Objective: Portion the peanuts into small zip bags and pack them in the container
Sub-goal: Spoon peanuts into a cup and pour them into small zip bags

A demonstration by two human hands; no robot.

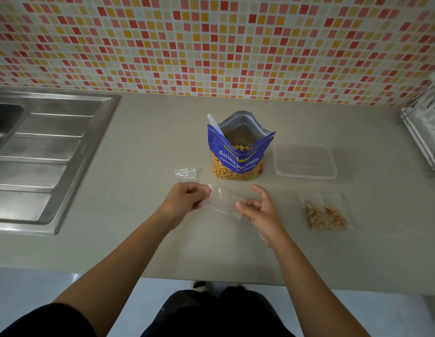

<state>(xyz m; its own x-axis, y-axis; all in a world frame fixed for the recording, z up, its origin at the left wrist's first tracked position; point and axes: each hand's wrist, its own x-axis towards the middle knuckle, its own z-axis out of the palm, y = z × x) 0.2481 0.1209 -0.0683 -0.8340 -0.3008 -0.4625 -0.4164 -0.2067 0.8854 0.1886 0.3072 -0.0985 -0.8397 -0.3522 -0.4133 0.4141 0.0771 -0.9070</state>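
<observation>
A blue bag of salted peanuts (238, 154) stands open on the counter, with a white spoon handle (214, 123) sticking out of its left side. Below it, an empty clear zip bag (225, 199) hangs between my hands. My left hand (187, 198) pinches its left edge. My right hand (256, 209) is at its right end with fingers loosely curled; whether it grips the bag is unclear. A filled zip bag of peanuts (324, 214) lies to the right. An empty clear plastic container (305, 161) sits right of the peanut bag.
A small stack of spare zip bags (185, 173) lies left of the peanut bag. A steel sink with drainboard (41, 154) fills the left side. A white rack (425, 132) stands at the far right, a tiled wall (211, 45) behind. The counter's front edge (211, 276) is near my body.
</observation>
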